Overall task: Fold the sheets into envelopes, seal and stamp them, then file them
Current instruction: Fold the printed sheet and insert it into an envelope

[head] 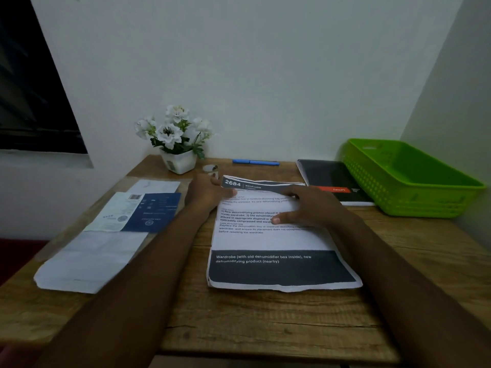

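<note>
- Head view: printed sheet (268, 243) lies mid-table; judged thin, limp, easily creased.
- Left hand (207, 193) pinches its raised far-left corner; right hand (310, 208), fingers loosely spread, presses beside the lifted edge.
- Best hold: far corners.
- Green basket (414, 181) beyond, right.

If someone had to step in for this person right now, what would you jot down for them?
Left hand pinches the far left corner of the printed sheet, lifting that edge.
Right hand lies flat on the sheet.
More papers lie to the left on the table; the green basket sits far right.
Done: only the first fold is started.
Left: finish folding, seal, stamp, file.
</note>
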The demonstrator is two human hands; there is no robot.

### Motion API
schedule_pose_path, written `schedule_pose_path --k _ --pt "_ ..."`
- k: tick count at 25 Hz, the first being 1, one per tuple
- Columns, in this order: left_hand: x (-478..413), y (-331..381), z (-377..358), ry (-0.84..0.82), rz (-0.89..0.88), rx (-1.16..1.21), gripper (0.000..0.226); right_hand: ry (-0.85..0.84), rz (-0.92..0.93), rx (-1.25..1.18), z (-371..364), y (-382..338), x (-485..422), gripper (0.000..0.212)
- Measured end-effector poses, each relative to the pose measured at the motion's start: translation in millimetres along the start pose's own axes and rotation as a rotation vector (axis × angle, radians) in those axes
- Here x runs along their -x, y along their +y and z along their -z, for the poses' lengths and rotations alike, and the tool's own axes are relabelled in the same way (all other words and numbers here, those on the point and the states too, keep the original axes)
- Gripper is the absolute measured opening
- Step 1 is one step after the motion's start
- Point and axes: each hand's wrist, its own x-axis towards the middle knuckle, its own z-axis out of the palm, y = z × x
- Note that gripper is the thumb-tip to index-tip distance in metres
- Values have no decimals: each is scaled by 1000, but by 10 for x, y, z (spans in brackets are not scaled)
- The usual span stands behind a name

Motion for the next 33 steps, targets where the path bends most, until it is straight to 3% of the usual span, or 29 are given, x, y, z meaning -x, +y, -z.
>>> schedule_pose_path --k 6,10,15,17,20,26,30,33 --pt "59 37 53 31 33 314 20 40 6 -31 -19 0 25 88" --pt "127 49 94 111 -25 349 14 322 -64 -183 -28 94 54 76" --pt "263 90 130 45 -142 489 10 502 -252 -870 21 260 136 51" --pt "309 75 144 23 -171 510 8 486 -281 -986 63 296 182 28" --pt "375 59 144 -43 -183 463 7 419 -325 -1093 121 313 271 16" --pt "610 66 241 -183 -302 213 29 308 -216 -1006 141 398 677 12" --pt "783 -89 359 -363 -307 26 35 209 -117 -680 99 412 878 21" --pt "802 -149 360 -348 -313 -7 31 175 -45 -562 30 335 831 18"
